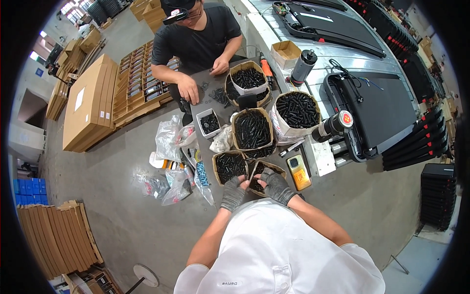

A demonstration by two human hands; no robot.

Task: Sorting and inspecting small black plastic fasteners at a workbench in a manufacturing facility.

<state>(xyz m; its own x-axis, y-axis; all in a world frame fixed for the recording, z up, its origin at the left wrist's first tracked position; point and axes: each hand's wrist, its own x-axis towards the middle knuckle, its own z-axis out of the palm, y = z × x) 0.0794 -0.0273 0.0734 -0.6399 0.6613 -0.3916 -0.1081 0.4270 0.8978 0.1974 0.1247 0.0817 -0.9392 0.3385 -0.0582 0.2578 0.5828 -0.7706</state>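
Head cam, left of the pair | we're up on the wearer's head, looking steeply down past the white shirt (274, 245) | left hand (233, 196) and right hand (275, 187) close by, worktable (215, 82) just beyond | fisheye, edges bending towards a round black rim!

Factory assembly hall. Bulk boxes of small black parts (292, 133) crowd a workbench (223, 111) at centre; a roller conveyor (329, 51) at upper right carries black machine units (384, 110). Stacked flat cartons (88, 105) line the left side, above a smooth grey floor (129, 215).
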